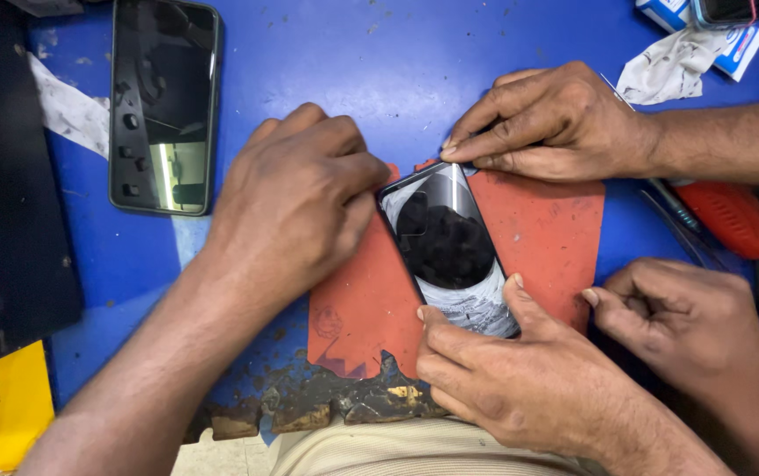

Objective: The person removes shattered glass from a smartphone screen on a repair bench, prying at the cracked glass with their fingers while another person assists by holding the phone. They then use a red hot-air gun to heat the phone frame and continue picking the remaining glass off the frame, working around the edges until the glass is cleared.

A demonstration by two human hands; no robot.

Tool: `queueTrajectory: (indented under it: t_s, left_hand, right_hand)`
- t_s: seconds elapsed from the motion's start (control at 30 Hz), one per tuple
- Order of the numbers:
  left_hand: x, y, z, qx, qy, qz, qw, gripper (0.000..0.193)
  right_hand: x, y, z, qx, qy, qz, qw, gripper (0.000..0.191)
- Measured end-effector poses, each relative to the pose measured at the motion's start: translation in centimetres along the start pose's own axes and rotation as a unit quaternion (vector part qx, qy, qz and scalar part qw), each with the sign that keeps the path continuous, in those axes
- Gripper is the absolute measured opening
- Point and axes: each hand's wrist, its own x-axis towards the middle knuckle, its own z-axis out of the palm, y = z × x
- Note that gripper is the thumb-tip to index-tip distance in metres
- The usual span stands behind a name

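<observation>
A dark phone with a smeared, reflective glass face lies tilted on a red mat on the blue worktop. My left hand reaches in from the lower left, with curled fingers pressing on the phone's upper left edge. My right hand grips the phone's near end, thumb on its right edge and forefinger at its lower left corner. A co-worker's hand presses its fingertips on the phone's top corner. The co-worker's other hand rests loosely curled to the right of the mat.
A second black phone lies at the upper left beside a black slab. A yellow packet sits at the lower left. A red-handled tool, a crumpled white wipe and a small box lie at the right. The worktop's near edge is chipped.
</observation>
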Motion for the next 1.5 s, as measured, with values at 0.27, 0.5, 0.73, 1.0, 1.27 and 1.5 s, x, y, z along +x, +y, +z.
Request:
queueTrajectory:
  t_s: [0.27,0.5,0.73,1.0,1.27,1.5]
  left_hand:
    - [-2.5,-0.7,-2.2,0.018,-0.002,-0.038,0.999,0.018]
    - [-5.8,-0.6,-4.1,0.038,0.004,-0.096,0.995,0.023]
    - [-8.2,0.1,-5.2,0.040,0.011,-0.141,0.989,0.027]
    - [-8.0,0.0,-4.5,0.079,0.044,-0.149,0.985,0.025]
    - [-5.9,-0.3,-4.1,0.055,0.045,-0.103,0.992,0.022]
    - [-3.1,0.0,-2.1,0.018,0.017,-0.036,0.999,0.018]
  right_hand:
    - [-0.1,0.1,0.1,0.000,0.004,-0.003,1.000,0.031]
    - [-0.2,0.1,0.1,0.003,0.004,-0.003,1.000,0.030]
    - [-0.3,0.2,0.2,-0.004,-0.006,0.003,1.000,0.032]
    - [-0.4,0.4,0.3,0.001,-0.009,-0.003,1.000,0.032]
    - [-1.4,1.1,0.6,0.010,-0.011,0.001,1.000,0.028]
    - [1.8,-2.0,-0.1,-0.006,-0.018,0.012,1.000,0.030]
